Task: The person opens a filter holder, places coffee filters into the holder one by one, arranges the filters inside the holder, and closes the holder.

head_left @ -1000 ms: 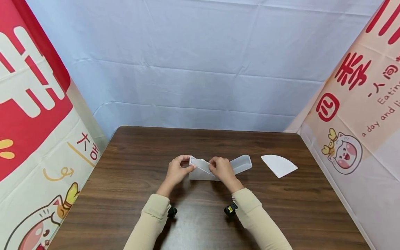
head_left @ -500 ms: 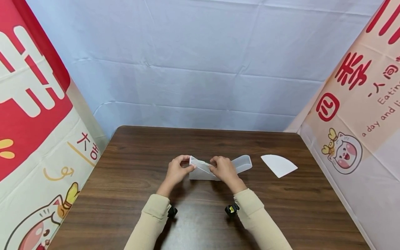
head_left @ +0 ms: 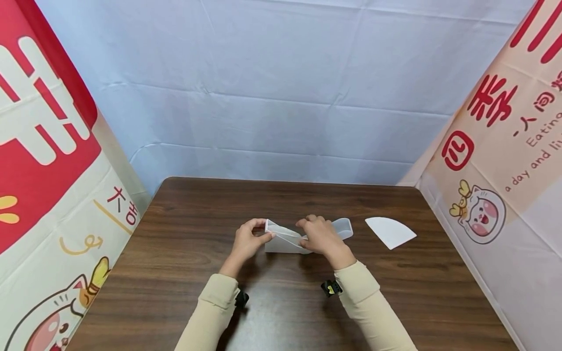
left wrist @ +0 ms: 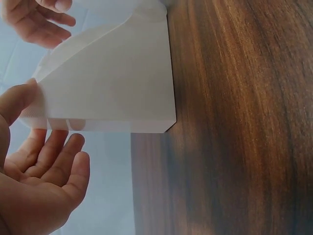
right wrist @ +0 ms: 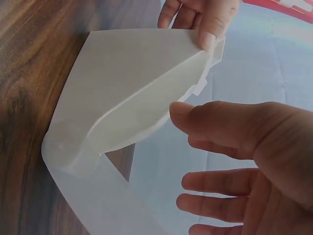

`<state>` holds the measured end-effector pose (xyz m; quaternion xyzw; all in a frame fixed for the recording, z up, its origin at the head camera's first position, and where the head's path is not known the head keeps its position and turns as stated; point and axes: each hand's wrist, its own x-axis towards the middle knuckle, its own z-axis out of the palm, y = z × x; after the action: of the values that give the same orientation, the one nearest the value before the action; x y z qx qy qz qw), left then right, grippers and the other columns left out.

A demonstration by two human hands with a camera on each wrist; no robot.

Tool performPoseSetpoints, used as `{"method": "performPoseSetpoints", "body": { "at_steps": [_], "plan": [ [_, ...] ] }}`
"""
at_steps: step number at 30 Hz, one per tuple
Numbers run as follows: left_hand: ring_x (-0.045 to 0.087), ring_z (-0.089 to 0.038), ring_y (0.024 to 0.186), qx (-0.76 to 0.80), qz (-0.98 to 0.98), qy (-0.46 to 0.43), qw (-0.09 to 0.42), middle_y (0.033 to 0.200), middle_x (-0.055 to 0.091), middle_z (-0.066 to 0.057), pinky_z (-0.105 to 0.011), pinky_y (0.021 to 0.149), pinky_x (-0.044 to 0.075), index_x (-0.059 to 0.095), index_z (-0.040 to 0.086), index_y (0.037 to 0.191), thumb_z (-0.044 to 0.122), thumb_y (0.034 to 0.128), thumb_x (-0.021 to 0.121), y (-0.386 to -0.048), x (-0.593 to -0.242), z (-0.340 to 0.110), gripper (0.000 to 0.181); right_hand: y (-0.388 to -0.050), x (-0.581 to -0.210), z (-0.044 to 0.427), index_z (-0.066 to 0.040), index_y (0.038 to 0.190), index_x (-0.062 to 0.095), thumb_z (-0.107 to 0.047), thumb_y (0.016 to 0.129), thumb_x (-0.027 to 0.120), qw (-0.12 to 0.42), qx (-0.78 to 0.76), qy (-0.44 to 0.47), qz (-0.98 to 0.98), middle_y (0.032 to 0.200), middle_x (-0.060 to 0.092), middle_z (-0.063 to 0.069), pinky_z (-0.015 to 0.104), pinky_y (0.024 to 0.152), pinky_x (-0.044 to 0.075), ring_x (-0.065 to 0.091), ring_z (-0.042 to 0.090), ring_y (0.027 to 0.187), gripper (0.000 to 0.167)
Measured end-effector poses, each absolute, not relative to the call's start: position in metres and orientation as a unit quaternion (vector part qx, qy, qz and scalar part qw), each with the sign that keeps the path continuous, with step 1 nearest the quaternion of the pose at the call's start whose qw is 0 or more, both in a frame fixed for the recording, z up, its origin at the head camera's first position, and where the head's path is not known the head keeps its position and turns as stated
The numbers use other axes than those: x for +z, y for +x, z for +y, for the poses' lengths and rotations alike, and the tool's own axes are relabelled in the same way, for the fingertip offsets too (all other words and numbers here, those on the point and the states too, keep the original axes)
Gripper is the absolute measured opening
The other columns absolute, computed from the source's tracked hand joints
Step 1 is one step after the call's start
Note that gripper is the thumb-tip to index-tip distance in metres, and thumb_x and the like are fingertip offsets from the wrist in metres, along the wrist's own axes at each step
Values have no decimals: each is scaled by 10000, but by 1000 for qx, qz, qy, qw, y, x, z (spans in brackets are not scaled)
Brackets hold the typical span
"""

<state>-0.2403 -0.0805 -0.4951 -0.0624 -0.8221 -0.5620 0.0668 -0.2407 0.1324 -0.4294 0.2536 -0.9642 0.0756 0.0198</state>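
A translucent white plastic box (head_left: 283, 245) with a slanted open top stands on the table; its lid (head_left: 344, 228) is swung out to the right. Inside the box lies a thin white sheet (right wrist: 151, 110), its curved edge along the opening. My left hand (head_left: 250, 239) grips the box's tall left end, thumb on the near face and fingers on the end wall. Over the box's lower right part is my right hand (head_left: 322, 237). In the right wrist view, its thumb (right wrist: 195, 119) is close to the sheet's edge and the fingers extend, holding nothing.
A white fan-shaped paper (head_left: 391, 232) lies flat to the right of the lid on the brown wooden table (head_left: 210, 200). Pale cloth (head_left: 281, 122) hangs behind, with printed cloths at both sides. Each wrist wears a small black device.
The white sheet has sunk lower into the box. My right hand has let it go and shifted right, its fingers spreading. The left hand keeps its grip.
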Motion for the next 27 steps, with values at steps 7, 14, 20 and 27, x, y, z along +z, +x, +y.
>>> {"method": "performPoseSetpoints", "body": {
  "at_steps": [7, 14, 20, 27],
  "plan": [
    [613, -172, 909, -566, -820, -62, 64, 985, 653, -39, -344, 796, 509, 653, 50, 1060, 164, 756, 791, -241, -497, -81, 354, -241, -428, 133, -109, 1127, 654, -241, 768, 763, 22, 70, 260, -963, 1049, 605, 124, 507, 714, 456, 577, 351, 913, 398],
    [615, -171, 907, -567, -819, -61, 61, 987, 652, -41, -320, 785, 512, 652, 49, 1063, 163, 755, 791, -241, -496, -81, 357, -241, -426, 136, -105, 1113, 663, -238, 770, 764, 25, 72, 258, -963, 1033, 616, 115, 513, 711, 456, 585, 343, 906, 382],
    [632, -194, 902, -572, -816, -60, 57, 993, 647, -46, -289, 721, 527, 645, 50, 1077, 165, 760, 787, -240, -496, -81, 366, -240, -425, 140, -126, 1091, 680, -290, 781, 753, 26, 58, 256, -965, 1038, 614, 104, 491, 698, 450, 581, 333, 904, 359],
    [625, -177, 918, -561, -824, -54, 65, 997, 645, -20, -316, 721, 519, 644, 82, 1084, 205, 764, 783, -240, -499, -79, 370, -240, -425, 143, -139, 1096, 681, -313, 786, 745, 31, 45, 256, -965, 1046, 612, 102, 487, 691, 457, 586, 328, 883, 361]
  ]
}}
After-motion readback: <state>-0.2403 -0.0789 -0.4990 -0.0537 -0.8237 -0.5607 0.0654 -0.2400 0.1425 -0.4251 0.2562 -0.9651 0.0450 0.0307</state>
